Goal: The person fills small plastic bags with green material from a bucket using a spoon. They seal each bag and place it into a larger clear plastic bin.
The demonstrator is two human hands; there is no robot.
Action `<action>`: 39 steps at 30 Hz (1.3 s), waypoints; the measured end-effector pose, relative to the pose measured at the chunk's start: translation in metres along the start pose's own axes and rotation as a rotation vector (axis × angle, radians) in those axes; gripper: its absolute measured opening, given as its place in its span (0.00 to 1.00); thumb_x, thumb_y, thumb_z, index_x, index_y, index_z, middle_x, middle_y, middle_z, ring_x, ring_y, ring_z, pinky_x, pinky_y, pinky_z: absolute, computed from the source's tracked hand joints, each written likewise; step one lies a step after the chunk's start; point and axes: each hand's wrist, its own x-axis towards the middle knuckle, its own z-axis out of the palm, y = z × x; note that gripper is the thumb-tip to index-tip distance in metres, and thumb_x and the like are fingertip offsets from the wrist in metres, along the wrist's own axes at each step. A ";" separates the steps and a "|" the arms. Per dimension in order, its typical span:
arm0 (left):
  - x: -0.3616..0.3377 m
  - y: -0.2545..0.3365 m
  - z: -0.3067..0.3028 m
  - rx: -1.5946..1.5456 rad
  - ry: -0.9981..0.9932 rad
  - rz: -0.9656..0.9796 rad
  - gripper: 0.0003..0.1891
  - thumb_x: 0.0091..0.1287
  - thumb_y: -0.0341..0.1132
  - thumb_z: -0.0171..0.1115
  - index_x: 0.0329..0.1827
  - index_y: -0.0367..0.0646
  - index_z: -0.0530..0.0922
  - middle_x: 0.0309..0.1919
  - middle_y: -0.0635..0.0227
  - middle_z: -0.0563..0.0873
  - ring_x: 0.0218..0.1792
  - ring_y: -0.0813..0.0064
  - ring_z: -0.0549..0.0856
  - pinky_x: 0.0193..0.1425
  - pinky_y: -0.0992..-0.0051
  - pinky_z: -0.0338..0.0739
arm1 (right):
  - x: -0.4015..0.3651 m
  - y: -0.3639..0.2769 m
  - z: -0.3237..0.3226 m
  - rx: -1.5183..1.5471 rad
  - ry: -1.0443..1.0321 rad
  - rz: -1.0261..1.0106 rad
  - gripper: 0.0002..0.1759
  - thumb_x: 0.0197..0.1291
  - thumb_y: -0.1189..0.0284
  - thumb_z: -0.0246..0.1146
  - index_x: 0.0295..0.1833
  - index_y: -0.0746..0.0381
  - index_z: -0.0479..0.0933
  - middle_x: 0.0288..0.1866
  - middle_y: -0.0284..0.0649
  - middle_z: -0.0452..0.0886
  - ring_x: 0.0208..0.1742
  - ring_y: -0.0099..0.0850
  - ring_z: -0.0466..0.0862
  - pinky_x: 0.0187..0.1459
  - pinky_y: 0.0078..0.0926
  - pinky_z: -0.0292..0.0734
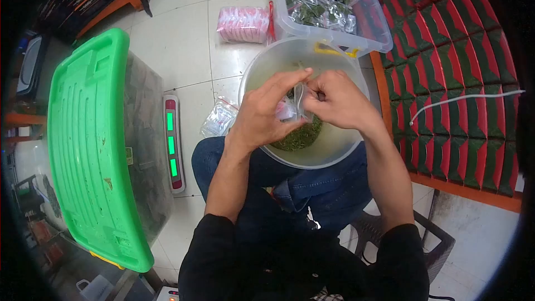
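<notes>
Both hands are above a round translucent tub [348,142] that holds chopped green leaves [298,138]. A small clear plastic bag [304,105] is between them, its mouth apart. Thumb and fingers of my left hand [257,108] curve round the bag's left side, touching its edges. On the other side my right hand [341,103] is closed with bent fingers at the bag's right edge; what its fingertips hold inside is hidden. Flat empty-looking clear bags [220,118] lie on the floor just left of the tub.
A clear bin [365,36] of filled packets stands behind the tub, beside a pink-and-white pack [243,24]. At left are a green-lidded box [89,145] and a scale [174,145] with green displays. Rows of red-and-green packs [451,89] with a white cable fill the right.
</notes>
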 end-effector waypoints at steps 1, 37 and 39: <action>-0.004 -0.009 -0.004 0.010 -0.031 -0.046 0.25 0.47 0.22 0.72 0.52 0.44 0.82 0.43 0.60 0.87 0.47 0.55 0.89 0.48 0.62 0.85 | 0.004 0.002 -0.001 -0.001 -0.009 -0.008 0.14 0.52 0.68 0.63 0.25 0.70 0.82 0.17 0.53 0.77 0.22 0.45 0.83 0.29 0.43 0.76; -0.006 -0.033 -0.045 -0.106 0.140 -0.226 0.34 0.49 0.30 0.86 0.59 0.35 0.77 0.47 0.62 0.87 0.50 0.76 0.86 0.54 0.76 0.81 | 0.102 0.154 0.164 -0.645 -0.282 0.049 0.13 0.65 0.73 0.58 0.48 0.61 0.87 0.51 0.50 0.86 0.53 0.48 0.88 0.53 0.47 0.85; -0.010 -0.039 -0.048 -0.218 0.129 -0.275 0.36 0.48 0.31 0.86 0.61 0.35 0.76 0.49 0.62 0.85 0.52 0.75 0.85 0.55 0.75 0.81 | 0.104 0.158 0.179 -0.787 -0.259 -0.040 0.13 0.64 0.71 0.59 0.47 0.61 0.87 0.47 0.48 0.85 0.50 0.46 0.89 0.51 0.44 0.86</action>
